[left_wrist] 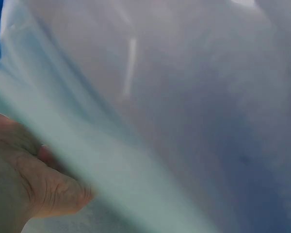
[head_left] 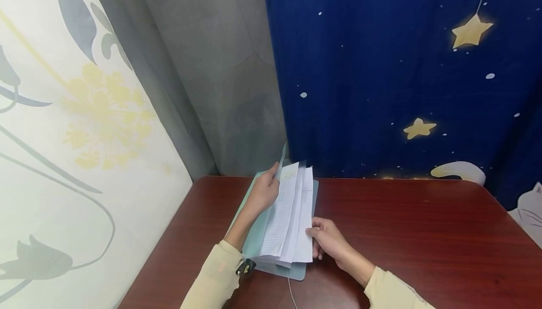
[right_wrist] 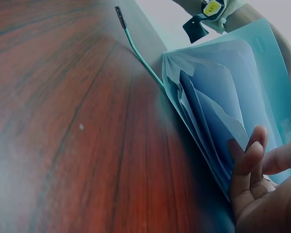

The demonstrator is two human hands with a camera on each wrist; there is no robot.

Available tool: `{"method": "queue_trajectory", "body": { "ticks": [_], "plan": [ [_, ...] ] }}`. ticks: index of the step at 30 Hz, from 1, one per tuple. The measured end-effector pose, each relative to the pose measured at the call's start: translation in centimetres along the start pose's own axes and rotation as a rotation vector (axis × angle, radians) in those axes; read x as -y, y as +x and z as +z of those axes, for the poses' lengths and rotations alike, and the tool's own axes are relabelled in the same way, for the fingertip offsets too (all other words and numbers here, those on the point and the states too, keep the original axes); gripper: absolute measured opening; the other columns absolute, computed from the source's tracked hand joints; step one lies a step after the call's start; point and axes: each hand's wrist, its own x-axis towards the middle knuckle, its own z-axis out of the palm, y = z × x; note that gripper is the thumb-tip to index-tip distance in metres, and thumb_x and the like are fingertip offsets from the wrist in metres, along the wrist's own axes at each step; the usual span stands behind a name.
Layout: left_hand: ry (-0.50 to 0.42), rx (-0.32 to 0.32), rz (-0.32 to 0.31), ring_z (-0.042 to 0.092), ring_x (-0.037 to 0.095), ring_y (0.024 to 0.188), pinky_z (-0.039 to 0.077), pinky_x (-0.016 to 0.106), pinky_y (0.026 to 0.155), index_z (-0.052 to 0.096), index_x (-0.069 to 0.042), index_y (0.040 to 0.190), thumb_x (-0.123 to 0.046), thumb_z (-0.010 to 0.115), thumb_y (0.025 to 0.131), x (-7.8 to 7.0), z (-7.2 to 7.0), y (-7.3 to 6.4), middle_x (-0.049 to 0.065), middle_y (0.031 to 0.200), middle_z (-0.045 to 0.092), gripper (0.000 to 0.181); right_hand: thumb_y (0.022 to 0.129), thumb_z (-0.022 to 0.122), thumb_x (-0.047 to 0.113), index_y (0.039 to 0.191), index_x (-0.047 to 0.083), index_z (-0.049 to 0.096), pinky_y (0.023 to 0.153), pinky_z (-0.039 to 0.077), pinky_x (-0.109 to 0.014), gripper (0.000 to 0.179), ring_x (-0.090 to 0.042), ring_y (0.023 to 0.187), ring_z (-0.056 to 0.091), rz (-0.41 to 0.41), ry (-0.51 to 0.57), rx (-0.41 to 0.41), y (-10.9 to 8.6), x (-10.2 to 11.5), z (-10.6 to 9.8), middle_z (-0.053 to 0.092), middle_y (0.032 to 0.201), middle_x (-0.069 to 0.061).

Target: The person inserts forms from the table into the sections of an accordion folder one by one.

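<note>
On the far left hung a floral curtain (head_left: 84,111), with a grey wall (head_left: 220,64) beside it.

Your left hand (head_left: 264,191) was raised over the left side of the folder (head_left: 254,233), its fingers curled round the upper edge of the folder's translucent cover (head_left: 281,161), which stood lifted off the pages. In the left wrist view that cover (left_wrist: 150,121) filled nearly the whole frame as a pale blur, with your left hand (left_wrist: 24,174) low at the left, thumb against the sheet.

The folder lay on the red-brown worktop (head_left: 415,233), near its left back corner, and was open. A fan of papers (head_left: 290,215) stood up in it, the leftmost sheet ruled, the others plain white. In the right wrist view the folder (right_wrist: 223,107) showed as layered blue-green sheets spreading from the near corner, with a thin cord (right_wrist: 138,53) running out from it across the worktop (right_wrist: 63,145).

Your right hand (head_left: 328,241) was at the right edge of the papers, thumb and fingers pinching the outermost sheet low down. From the right wrist your fingers (right_wrist: 250,165) were bent against the folder's edge.

Behind the worktop on the right hung a dark blue cloth (head_left: 402,64) with yellow stars.
</note>
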Motion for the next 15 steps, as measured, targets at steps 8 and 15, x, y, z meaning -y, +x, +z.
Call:
{"method": "queue_trajectory", "body": {
  "ticks": [8, 15],
  "plan": [
    [-0.001, -0.005, 0.001, 0.049, 0.028, 0.149, 0.045, 0.048, 0.111, 0.041, -0.003, 0.161, -0.006, 0.041, 0.103, 0.0, 0.0, 0.1, 0.017, 0.165, 0.045, 0.059, 0.102, 0.055, 0.012, 0.108, -0.005, 0.063, 0.044, 0.045, -0.025, 0.02, -0.007, 0.042, 0.053, 0.007, 0.01, 0.051, 0.2, 0.1, 0.8, 0.061, 0.059, 0.0],
    [-0.004, -0.006, -0.007, 0.047, 0.027, 0.151, 0.046, 0.046, 0.112, 0.041, -0.003, 0.161, -0.008, 0.041, 0.104, -0.1, 0.1, 0.0, 0.016, 0.166, 0.045, 0.058, 0.104, 0.053, 0.014, 0.121, -0.006, 0.064, 0.044, 0.045, -0.025, 0.028, -0.006, 0.042, 0.052, 0.029, 0.005, 0.084, 0.5, -0.2, 1.1, 0.058, 0.055, 0.001]
  ]
}}
